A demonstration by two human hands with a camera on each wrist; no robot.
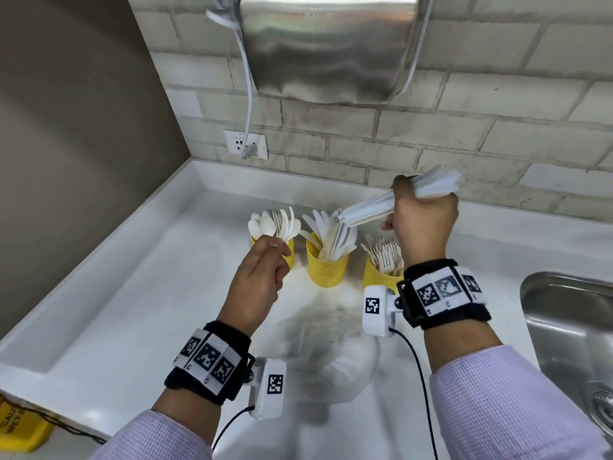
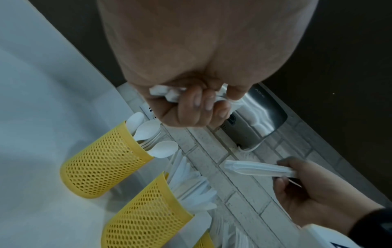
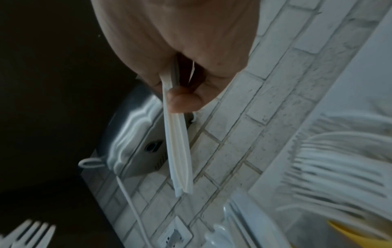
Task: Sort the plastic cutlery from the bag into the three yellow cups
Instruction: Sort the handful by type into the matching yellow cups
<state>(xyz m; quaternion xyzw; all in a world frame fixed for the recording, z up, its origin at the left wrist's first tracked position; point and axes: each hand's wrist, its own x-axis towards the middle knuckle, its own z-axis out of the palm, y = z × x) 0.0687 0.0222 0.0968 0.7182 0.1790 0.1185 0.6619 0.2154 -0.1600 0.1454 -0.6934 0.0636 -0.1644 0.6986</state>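
Three yellow mesh cups stand in a row on the white counter: the left cup [image 1: 289, 257] holds spoons, the middle cup [image 1: 326, 268] knives, the right cup [image 1: 378, 275] forks. My left hand [image 1: 275, 257] grips a bunch of white cutlery handles [image 2: 167, 94] just above and in front of the spoon cup [image 2: 101, 164]. Raised over the knife and fork cups, my right hand [image 1: 408, 207] holds a bundle of white cutlery [image 1: 368, 209] lying slanted, with its far end toward the knife cup. The clear plastic bag [image 1: 331, 356] lies blurred on the counter between my forearms.
A steel sink [image 1: 570, 327] is set into the counter at the right. A hand dryer [image 1: 328, 48] hangs on the brick wall above the cups, its cable running to a socket [image 1: 245, 144]. A yellow caution sign [image 1: 20, 423] shows at the bottom left.
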